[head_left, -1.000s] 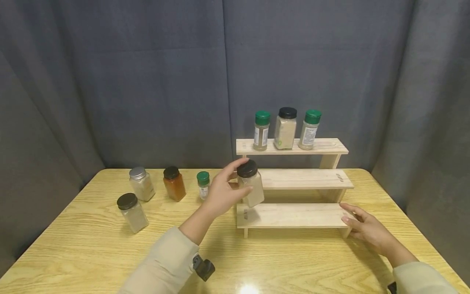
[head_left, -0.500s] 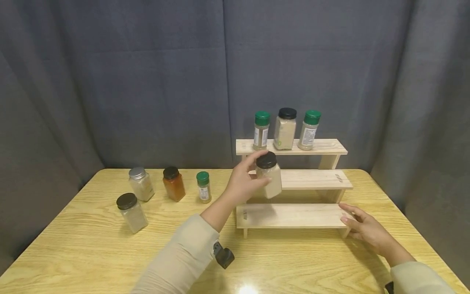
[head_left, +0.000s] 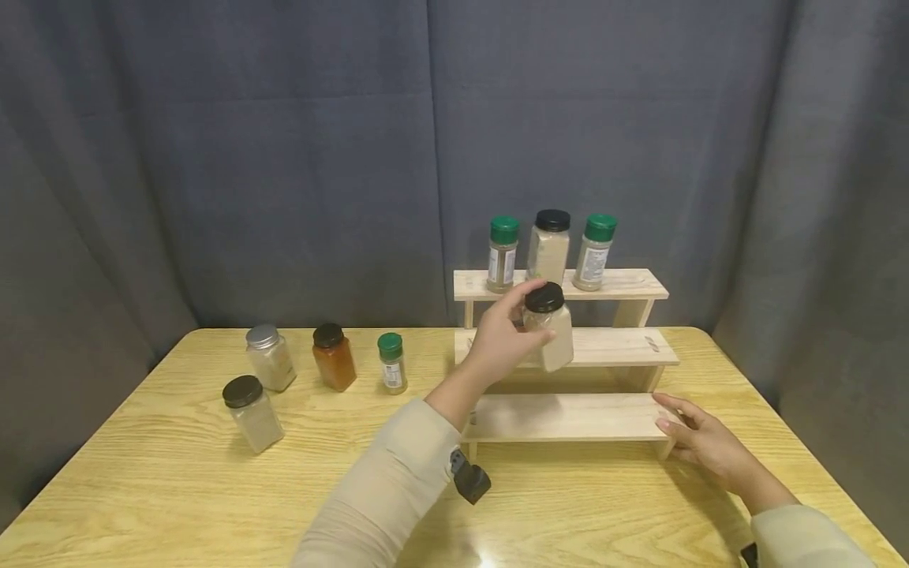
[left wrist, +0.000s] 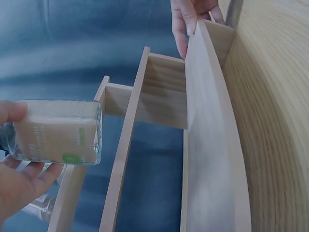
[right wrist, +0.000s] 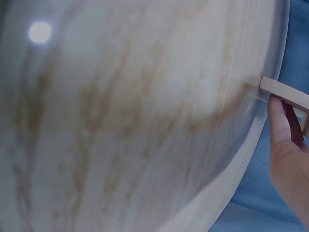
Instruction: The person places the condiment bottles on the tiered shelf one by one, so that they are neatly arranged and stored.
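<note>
Backdrop: We see a dark curtain (head_left: 305,173) behind a wood-grain table (head_left: 355,489).
Rack: A three-tier wooden rack (head_left: 604,347) stands on the right half.
Left hand (head_left: 497,343): Thumb and fingers grip the held jar (head_left: 559,341), black-lidded and pale-filled.
Held jar position: Raised and tilted, higher than the lowest shelf (head_left: 568,416); in the head view we see it overlap the middle tier.
Right hand (head_left: 710,446): Thumb and fingers hold the lowest shelf at its right end.
Top shelf (head_left: 635,282): We count two green-lidded bottles (head_left: 592,260) flanking a black-lidded jar (head_left: 549,252).
Table, left: A silver-lidded jar (head_left: 272,361), an orange jar (head_left: 334,361) and a small green-lidded bottle (head_left: 393,371) stand far; a clear black-lidded jar (head_left: 257,418) stands nearer.
</note>
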The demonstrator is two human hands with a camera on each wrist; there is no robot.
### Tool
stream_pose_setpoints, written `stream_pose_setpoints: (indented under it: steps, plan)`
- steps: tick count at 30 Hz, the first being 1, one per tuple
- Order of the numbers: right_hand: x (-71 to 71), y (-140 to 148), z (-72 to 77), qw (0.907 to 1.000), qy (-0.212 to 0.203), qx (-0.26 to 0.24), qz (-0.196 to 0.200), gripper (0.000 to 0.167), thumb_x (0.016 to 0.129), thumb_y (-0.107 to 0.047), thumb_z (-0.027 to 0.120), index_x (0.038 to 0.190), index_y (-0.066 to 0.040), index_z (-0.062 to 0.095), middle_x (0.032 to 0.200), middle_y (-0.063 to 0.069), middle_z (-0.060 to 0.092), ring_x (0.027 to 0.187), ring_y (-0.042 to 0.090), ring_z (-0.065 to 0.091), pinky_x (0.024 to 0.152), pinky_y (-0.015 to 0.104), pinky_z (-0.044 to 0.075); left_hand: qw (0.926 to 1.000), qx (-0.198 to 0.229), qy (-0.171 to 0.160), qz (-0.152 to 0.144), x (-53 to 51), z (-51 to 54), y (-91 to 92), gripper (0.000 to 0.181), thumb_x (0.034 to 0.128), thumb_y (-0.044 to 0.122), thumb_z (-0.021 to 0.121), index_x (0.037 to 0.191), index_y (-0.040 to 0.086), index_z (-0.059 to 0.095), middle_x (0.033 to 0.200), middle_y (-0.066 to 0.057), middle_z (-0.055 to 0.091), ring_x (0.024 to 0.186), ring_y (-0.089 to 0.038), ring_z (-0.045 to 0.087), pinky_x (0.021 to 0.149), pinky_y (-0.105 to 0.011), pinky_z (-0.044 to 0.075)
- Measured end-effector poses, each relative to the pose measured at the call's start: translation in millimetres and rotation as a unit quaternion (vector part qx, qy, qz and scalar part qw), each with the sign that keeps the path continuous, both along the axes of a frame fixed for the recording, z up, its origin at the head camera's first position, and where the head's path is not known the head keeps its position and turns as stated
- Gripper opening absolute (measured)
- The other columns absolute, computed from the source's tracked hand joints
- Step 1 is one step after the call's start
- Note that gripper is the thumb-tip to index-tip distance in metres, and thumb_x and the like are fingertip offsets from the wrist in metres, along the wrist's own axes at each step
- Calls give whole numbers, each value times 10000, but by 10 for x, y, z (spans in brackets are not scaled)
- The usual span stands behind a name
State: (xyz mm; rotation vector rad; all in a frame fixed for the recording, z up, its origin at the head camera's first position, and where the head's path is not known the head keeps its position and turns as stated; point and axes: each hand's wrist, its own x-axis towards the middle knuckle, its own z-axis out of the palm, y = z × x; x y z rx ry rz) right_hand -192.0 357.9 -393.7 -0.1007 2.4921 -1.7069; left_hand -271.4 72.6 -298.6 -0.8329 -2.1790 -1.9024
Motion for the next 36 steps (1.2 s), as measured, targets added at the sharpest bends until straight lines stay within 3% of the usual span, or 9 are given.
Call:
stream_pose_setpoints:
  steps: [7, 14, 20, 28, 36]
  plan:
    - [-26, -19, 6, 10000, 69, 23, 10, 632, 894, -234, 474, 1336, 57, 129, 1353, 325, -9, 1183, 490, 141, 850, 488, 373, 9999, -131, -9, -98, -85, 63, 130, 645, 697, 15, 695, 1257, 210, 441, 1115, 76, 513, 816, -99, 505, 667, -252, 440]
    - [-22, 2, -1, 10000, 77, 25, 43, 623, 897, -223, 468, 1338, 52, 125, 1356, 319, -30, 1184, 496, 124, 847, 489, 375, 9998, -127, -79, -100, -134, 78, 263, 665, 676, -21, 698, 1238, 243, 460, 1114, 42, 517, 749, -106, 505, 606, -233, 459]
    - [-3, -1, 5, 9999, 50, 19, 86, 616, 898, -220, 464, 1339, 46, 125, 1358, 313, -40, 1185, 503, 100, 852, 513, 355, 9998, -179, 47, -40, -158, 66, 362, 659, 678, -30, 692, 1245, 203, 453, 1146, -5, 504, 687, -112, 466, 492, -197, 404]
    - [10, -2, -6, 10000, 14, -21, 54, 614, 897, -214, 466, 1337, 49, 127, 1360, 311, -35, 1189, 493, 108, 855, 517, 350, 9995, -282, -105, 10, -205, 64, 507, 665, 662, -39, 696, 1220, 246, 474, 1155, 9, 493, 733, -109, 511, 589, -222, 464]
    - [-2, -11, -16, 9999, -28, 25, -100, 610, 902, -215, 459, 1336, 55, 126, 1350, 328, 30, 1164, 431, 216, 862, 486, 363, 9991, -394, -32, 126, -218, 56, 654, 645, 644, -30, 714, 1198, 224, 503, 1186, 2, 515, 985, -141, 501, 774, -217, 413]
